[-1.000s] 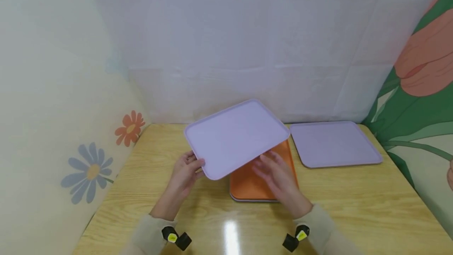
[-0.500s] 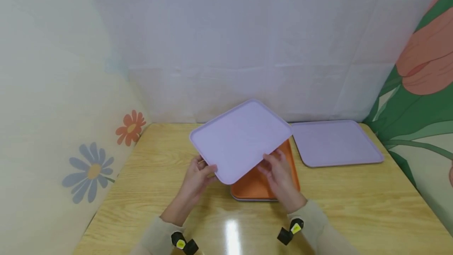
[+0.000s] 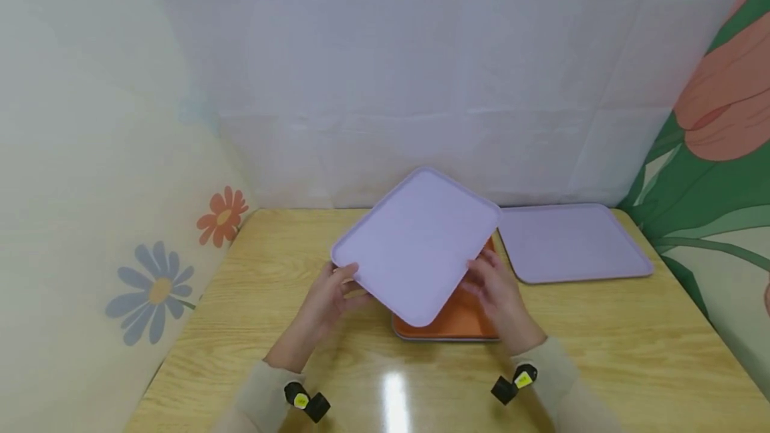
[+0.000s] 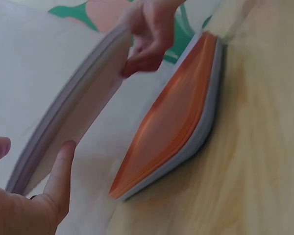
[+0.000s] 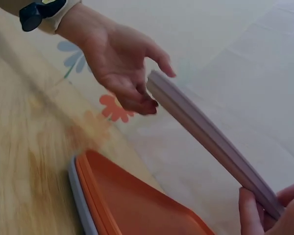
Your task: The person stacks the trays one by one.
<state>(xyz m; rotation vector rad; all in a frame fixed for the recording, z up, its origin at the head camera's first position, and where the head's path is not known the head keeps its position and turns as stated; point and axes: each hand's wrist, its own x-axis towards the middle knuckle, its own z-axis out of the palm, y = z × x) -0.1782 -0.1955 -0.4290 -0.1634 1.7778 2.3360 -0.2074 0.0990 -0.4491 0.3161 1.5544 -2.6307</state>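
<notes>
A light purple rectangular tray [image 3: 415, 246] is held up, tilted and turned cornerwise, above the wooden table. My left hand [image 3: 327, 299] grips its left corner, thumb over the rim and fingers beneath. At its right edge, my right hand [image 3: 496, 293] pinches the rim between thumb and fingers. Below it lies an orange tray [image 3: 463, 319], partly hidden by the raised one. The left wrist view shows several stacked orange rims there, with a greyish-purple tray [image 4: 216, 88] at the bottom.
Another purple tray [image 3: 574, 242] lies flat at the back right of the wooden table [image 3: 240, 306]. A white cloth [image 3: 385, 72] hangs behind the table, and painted flower walls stand on both sides.
The raised purple tray has turned clockwise and shifted slightly right, its near corner now pointing toward me. My right hand has moved along to its right edge; the left hand stays at the left end.
</notes>
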